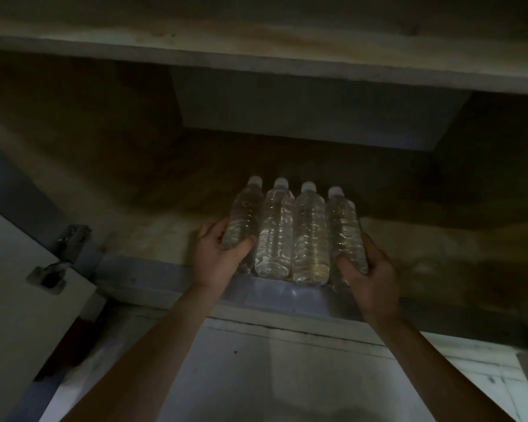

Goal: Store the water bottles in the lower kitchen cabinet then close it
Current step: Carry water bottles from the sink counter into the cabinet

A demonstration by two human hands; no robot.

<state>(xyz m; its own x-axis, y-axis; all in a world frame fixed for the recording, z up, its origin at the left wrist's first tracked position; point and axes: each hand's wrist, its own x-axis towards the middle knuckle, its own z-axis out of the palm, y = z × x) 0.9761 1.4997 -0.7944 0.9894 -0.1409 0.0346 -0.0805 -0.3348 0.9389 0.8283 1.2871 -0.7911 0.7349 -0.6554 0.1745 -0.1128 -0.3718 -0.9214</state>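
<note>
Several clear water bottles with white caps stand side by side in a row at the front edge of the open lower cabinet. My left hand (pixel 218 254) grips the leftmost bottle (pixel 246 214) near its base. My right hand (pixel 368 269) grips the rightmost bottle (pixel 345 226) low on its side. Two middle bottles (pixel 293 233) sit pressed between the outer ones. The cabinet floor (pixel 153 236) is dim and stained.
The cabinet door (pixel 22 300) hangs open at the left on a metal hinge (pixel 70 242). A grey front sill (pixel 165 278) runs under the bottles. A boxed recess (pixel 317 114) sits at the cabinet's back. Pale floor tiles (pixel 287 376) lie below.
</note>
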